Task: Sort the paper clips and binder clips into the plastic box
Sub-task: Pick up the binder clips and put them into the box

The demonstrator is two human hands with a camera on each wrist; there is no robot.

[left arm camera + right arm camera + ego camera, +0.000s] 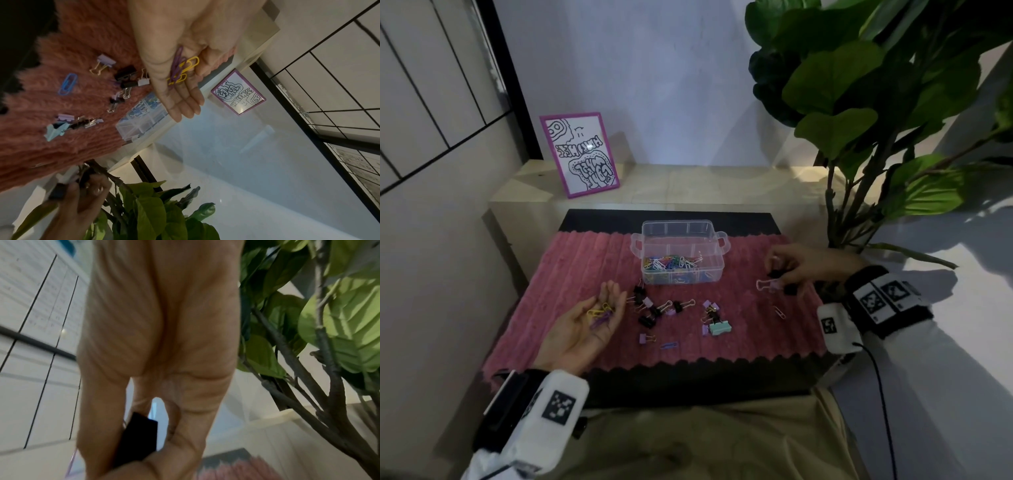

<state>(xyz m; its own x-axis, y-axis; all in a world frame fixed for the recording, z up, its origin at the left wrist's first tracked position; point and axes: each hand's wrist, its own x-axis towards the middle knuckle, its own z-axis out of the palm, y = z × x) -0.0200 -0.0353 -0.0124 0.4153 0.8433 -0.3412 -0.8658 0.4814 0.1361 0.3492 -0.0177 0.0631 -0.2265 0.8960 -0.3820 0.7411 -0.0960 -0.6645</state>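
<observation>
Gathering step: left hand (pixel 592 320) lay flat, cradling paper clips (pixel 182 68); right hand (pixel 796 269) grasped binder clips (pixel 779 279); next, separate compartments of the plastic box (pixel 681 240).

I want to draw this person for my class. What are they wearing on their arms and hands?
Both hands are bare, with no gloves. The left hand has a white block with a black-and-white square code on its wrist, a black strap behind it, and a white sleeve. The right hand has a black wristband with similar code squares, a white block with a thin black cable trailing from it, and a white sleeve.
</observation>
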